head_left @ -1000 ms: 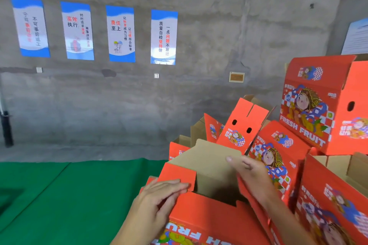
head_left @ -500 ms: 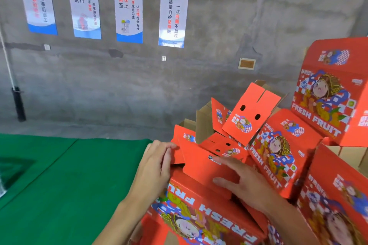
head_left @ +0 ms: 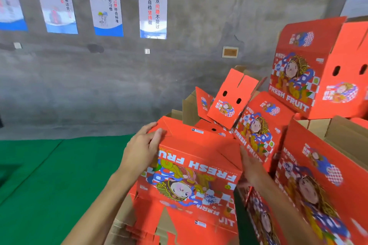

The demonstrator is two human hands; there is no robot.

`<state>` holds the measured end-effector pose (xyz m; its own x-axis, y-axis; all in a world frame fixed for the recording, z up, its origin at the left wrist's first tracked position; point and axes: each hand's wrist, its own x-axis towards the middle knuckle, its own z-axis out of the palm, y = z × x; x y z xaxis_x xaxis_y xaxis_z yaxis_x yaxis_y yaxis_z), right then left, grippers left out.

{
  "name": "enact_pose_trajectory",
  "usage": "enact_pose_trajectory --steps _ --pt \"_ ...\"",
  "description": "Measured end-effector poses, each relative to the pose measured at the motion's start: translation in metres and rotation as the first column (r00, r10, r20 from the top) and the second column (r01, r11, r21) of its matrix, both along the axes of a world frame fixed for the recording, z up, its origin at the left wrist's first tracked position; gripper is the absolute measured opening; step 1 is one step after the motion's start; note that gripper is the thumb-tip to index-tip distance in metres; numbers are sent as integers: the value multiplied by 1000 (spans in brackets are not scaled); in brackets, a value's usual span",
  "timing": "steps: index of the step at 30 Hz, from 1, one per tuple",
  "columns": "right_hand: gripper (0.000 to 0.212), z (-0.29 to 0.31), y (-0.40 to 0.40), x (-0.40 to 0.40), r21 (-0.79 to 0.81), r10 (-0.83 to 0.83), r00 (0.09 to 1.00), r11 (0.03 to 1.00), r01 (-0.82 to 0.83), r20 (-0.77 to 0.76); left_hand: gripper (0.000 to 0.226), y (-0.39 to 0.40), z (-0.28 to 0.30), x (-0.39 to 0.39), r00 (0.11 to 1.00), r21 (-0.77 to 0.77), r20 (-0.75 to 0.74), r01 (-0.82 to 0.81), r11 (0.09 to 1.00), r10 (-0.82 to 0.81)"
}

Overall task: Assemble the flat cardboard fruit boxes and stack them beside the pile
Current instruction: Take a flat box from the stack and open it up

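A red cardboard fruit box (head_left: 191,167), its "FRESH FRUIT" lettering and cartoon figure reading upside down to the camera, is held between a person's two bare hands above a layer of flat red cartons (head_left: 171,223). The left hand (head_left: 143,149) grips the box's left upper corner, thumb laid over the top edge and fingers wrapped around the side panel, so that the fingertips are hidden behind the cardboard. The right hand (head_left: 249,167) lies against the box's right side with fingers stretched out rather than curled; how firmly it presses cannot be told, and its palm is turned away from the camera and blurred. Just beyond the right hand, assembled boxes are piled: one leaning box (head_left: 258,127) touches the held box's far right corner, a smaller tilted box (head_left: 231,97) with two oval holes sits above it, a large upright box (head_left: 310,69) tops the pile, and an open-topped box (head_left: 318,175) stands closest on the right, cut off by the frame edge. Left of the left hand spreads a green floor covering (head_left: 49,175). Behind everything rises a grey concrete wall (head_left: 179,65) carrying four blue-and-white posters (head_left: 153,6) with Chinese text, the leftmost cropped, and a small framed plate (head_left: 230,52) whose markings are too small to read
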<state>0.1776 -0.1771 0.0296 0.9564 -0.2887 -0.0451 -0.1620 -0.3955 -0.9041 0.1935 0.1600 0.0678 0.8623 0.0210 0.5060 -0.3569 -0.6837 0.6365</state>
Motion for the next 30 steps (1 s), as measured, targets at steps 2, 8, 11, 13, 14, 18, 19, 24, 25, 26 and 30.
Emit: enact_pose_trajectory --steps 2,8,11,13,14,18,19,24,25,26,30 --pt "63 -15 6 1 277 74 968 961 -5 -240 53 1 2 6 1000 -26 9 21 999 -21" --pt "62 -24 5 -14 139 238 876 970 -198 -419 32 21 4 21 999 -116 10 52 992 -51" --pt "45 -12 10 -21 303 370 859 914 -269 -354 31 41 5 24 999 -187 9 33 982 -32" --pt "39 -2 17 -22 391 427 853 871 -299 -301 29 58 8 20 997 -275 -16 63 959 -70" --pt "38 3 21 -22 419 450 844 853 -310 -292 28 66 10 17 994 -330 -33 86 940 -103" --pt "39 22 33 -18 500 558 785 777 -381 -269 31 94 15 3 991 -435 -22 110 894 -133" --pt "40 28 35 -15 510 569 786 764 -395 -243 32 99 19 0 992 -439 9 114 891 -123" --pt "55 64 57 -4 529 591 805 700 -480 -52 25 110 47 7 989 -351 149 51 935 2" --pt "53 70 66 -2 523 587 810 692 -499 -4 26 106 53 10 986 -301 163 10 953 41" --pt "51 76 76 0 511 565 824 694 -507 50 32 100 60 12 981 -260 177 -26 965 74" --pt "58 88 119 15 226 347 881 875 -428 322 34 43 82 9 975 -469 123 220 856 -183"
